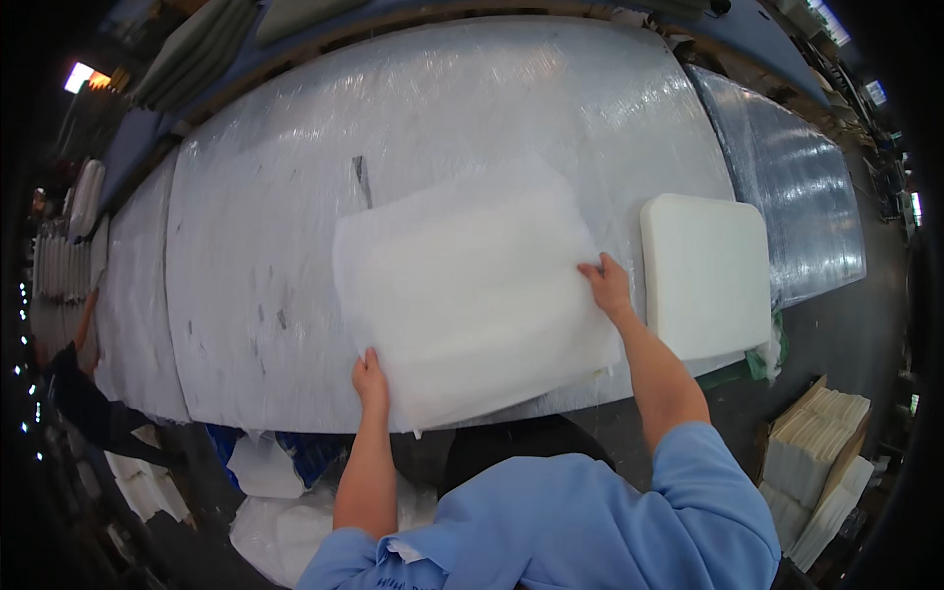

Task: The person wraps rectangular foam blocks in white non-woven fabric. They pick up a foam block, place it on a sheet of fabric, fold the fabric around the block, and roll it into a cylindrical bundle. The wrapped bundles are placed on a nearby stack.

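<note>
White fibre batting sheet (472, 295) lies flat on table (295, 197), mid-front, near edge overhanging slightly. Left hand (371, 379) pinches its near-left corner, fingers clamped on sheet. Right hand (607, 283) grips the right edge, fingers closed on it too. White foam cushion (706, 273) sits just beside, to the right. Table wrapped in clear plastic film. Cardboard box w/ stacked white pads (816, 462) on floor, lower right.

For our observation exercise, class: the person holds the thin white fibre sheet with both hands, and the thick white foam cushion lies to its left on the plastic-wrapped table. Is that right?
Not quite. In the head view the thick white foam cushion lies to the right of the thin white fibre sheet, not the left. Left hand and right hand both grip the sheet on the plastic-wrapped table.
</note>
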A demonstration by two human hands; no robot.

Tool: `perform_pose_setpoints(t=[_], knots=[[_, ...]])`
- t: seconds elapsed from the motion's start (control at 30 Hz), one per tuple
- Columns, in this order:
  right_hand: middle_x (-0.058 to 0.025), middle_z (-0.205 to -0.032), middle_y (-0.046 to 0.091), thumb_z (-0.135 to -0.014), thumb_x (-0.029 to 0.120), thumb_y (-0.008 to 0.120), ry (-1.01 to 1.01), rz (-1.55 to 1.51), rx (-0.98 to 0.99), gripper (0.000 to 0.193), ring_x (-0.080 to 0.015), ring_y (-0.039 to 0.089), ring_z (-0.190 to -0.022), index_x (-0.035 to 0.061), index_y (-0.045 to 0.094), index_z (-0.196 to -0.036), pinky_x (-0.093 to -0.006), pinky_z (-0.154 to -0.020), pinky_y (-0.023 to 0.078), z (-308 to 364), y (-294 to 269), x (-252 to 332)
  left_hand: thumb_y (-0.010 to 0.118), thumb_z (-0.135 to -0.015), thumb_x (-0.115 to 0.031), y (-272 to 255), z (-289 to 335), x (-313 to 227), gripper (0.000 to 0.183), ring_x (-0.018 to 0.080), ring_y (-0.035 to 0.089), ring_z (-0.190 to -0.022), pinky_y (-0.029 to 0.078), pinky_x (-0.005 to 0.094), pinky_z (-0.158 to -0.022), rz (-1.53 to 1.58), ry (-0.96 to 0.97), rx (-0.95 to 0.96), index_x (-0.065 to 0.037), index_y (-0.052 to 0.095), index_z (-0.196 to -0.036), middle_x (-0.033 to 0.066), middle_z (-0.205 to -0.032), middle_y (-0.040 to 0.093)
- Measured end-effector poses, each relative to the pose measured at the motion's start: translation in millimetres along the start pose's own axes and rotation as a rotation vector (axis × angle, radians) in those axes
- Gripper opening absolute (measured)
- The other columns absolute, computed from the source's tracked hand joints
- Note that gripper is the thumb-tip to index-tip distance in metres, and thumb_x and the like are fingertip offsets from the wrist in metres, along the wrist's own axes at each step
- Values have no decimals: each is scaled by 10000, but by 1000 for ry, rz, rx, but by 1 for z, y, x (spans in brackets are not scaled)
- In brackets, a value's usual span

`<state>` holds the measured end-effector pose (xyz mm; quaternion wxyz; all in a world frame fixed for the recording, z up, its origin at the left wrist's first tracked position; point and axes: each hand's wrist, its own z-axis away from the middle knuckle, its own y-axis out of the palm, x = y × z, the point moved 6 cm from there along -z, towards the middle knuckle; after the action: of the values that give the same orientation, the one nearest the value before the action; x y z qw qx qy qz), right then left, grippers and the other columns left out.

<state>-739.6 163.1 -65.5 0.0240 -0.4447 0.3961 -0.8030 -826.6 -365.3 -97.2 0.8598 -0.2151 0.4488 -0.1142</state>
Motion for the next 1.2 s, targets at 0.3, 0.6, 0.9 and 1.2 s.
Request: perform_pose_setpoints(t=[0.3, 0.6, 0.9, 1.2], knots=[[-213, -1086, 734, -822, 471, 807, 77, 152, 153, 613, -366, 692, -1039, -26, 664, -1152, -417, -906, 530, 62, -14, -37, 696, -983, -366, -9, 65, 32, 429, 196, 690, -870, 556, 355, -732, 169, -264, 263, 17, 677, -1176, 88, -1023, 725], [-261, -1167, 704, -921, 338, 709, 146, 46, 0, 512, -413, 670, -1108, -41, 621, -1254, -461, -956, 511, 109, -13, -82, 682, -981, -350, -17, 113, 40, 445, 265, 697, -991, 595, 456, -740, 460, -259, 276, -74, 592, -1318, 104, -1174, 700], [-256, -1116, 715, -957, 361, 669, 65, -25, 3, 443, -430, 671, -1078, -8, 655, -1202, -466, -918, 515, 117, 1, -55, 717, -969, -295, 14, 107, 46, 367, 262, 704, -946, 583, 453, -674, 487, -411, 290, -104, 632, -1271, 78, -1147, 707], [-231, -977, 740, -951, 342, 693, -45, -126, -168, 377, -405, 709, -927, -16, 696, -1072, -450, -796, 530, 104, -3, -89, 705, -972, -262, -11, 90, 66, 315, 231, 702, -879, 533, 393, -605, 332, -320, 63, -158, 627, -1259, 40, -1085, 723]])
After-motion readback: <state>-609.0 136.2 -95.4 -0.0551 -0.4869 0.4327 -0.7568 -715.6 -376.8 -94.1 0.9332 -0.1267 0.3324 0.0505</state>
